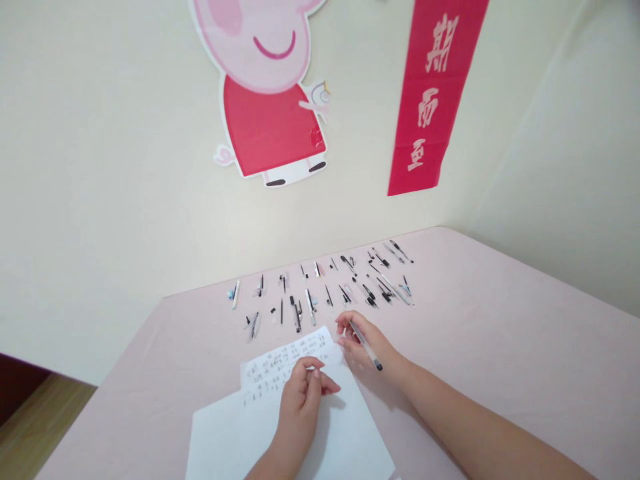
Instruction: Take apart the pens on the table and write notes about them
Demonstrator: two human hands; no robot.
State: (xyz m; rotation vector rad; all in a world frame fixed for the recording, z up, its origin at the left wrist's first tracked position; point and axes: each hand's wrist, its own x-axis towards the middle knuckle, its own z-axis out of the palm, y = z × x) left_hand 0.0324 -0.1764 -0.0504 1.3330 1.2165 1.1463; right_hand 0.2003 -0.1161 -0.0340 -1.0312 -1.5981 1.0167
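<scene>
My right hand (367, 340) is closed around a pen (367, 347) with a clear barrel and a dark end, near the top right corner of the paper. The pen lies slantwise between thumb and fingers, its dark end toward my wrist. Over the sheets, my left hand (304, 393) has its fingers bent and the thumb against them; whether anything small sits in that pinch is hidden. Below it lies a large white sheet (225, 440). A smaller sheet with rows of handwritten marks (270, 360) lies at its upper part, partly covered by my left hand.
Several pens, caps and pen parts (296, 313) are spread in rows along the back of the table (500, 347), which has a pale pink cover. Behind it rises a wall with a pig cutout (273, 127) and a red banner (435, 100).
</scene>
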